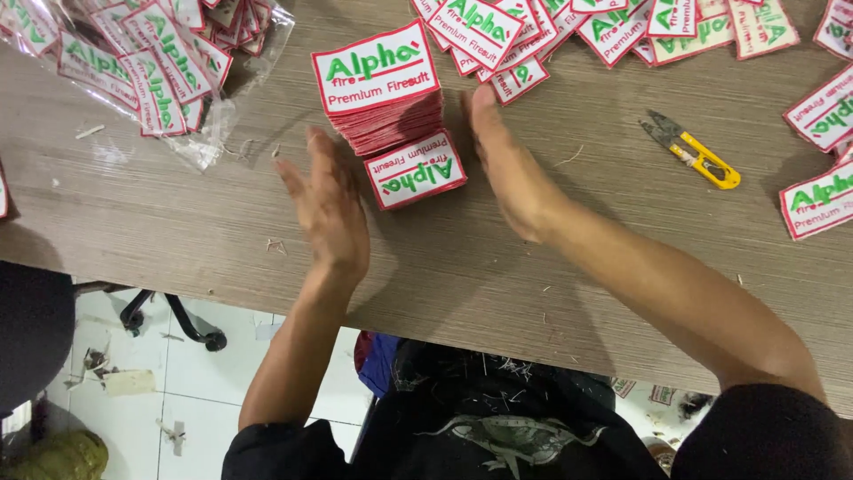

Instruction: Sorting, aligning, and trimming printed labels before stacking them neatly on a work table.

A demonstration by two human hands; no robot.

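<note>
Red-edged white embroidered patch stack (384, 105) on grey wood-grain table (444, 258), between our flat, spread left hand (327, 206) and right hand (508, 169). We judge patches light, floppy, slide-prone; grip stack flanks.

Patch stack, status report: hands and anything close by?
Left hand open, just left of patch stack, not gripping. Right hand open, edge at stack's right side. Lower patch pile between hands. Yellow snips lie right, apart.
</note>
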